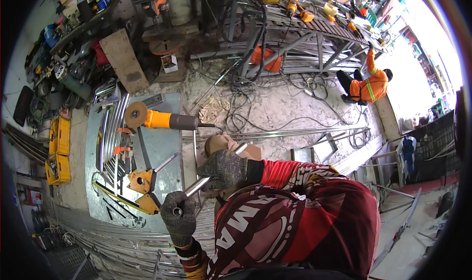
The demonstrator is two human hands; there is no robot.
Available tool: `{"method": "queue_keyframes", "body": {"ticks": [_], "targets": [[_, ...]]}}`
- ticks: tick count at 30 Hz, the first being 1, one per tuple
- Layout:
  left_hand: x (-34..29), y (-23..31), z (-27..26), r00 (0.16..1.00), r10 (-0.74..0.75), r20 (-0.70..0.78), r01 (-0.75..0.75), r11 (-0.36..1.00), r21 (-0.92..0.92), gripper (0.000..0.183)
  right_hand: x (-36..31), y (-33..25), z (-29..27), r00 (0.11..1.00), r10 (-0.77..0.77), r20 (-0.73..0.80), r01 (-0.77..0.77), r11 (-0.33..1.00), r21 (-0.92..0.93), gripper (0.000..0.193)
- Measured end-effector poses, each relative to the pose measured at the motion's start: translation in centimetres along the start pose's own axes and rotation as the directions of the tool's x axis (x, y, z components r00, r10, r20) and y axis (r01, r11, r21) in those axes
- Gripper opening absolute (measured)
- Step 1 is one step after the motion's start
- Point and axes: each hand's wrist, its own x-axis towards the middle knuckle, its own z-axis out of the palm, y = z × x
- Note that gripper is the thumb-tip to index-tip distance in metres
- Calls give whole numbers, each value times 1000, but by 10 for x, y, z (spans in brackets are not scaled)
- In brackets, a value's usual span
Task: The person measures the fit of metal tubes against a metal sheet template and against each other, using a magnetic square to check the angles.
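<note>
Both my hands, in dark knitted gloves, grip one shiny metal tube that slants up to the right. My left hand is closed round its lower end, where the round opening shows. Further up, my right hand wraps over the tube, and a short length sticks out beyond it. Left of my hands lies a grey metal sheet. On it rest a yellow-and-grey angle grinder with a brown disc, two orange angle magnets near my left hand, and several thin metal tubes.
Yellow cases stand at the left, near a cluttered shelf. A wooden board leans there. Cables and long tubes cover the floor ahead. A person in an orange top crouches beside a metal workbench with power tools.
</note>
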Motion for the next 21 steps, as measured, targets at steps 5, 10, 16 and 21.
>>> {"method": "queue_keyframes", "body": {"ticks": [5, 10, 16, 21], "targets": [[-6, 5, 5, 998, -38, -47, 30, 986, -161, 18, 0, -10, 1, 997, -35, -69, 36, 999, 14, 41], [-6, 7, 7, 997, 9, -79, -18, 992, -121, 16, 5, -14, -2, 988, -70, -141, 71, 997, 4, 40], [-2, 21, 13, 987, -76, -145, 39, 969, -243, 12, 9, -19, 4, 991, 24, -129, -13, 996, 88, 37], [1, 23, -1, 899, -155, -410, -25, 916, -401, 23, 0, -18, 17, 967, 255, -10, -251, 959, 129, 43]]}}
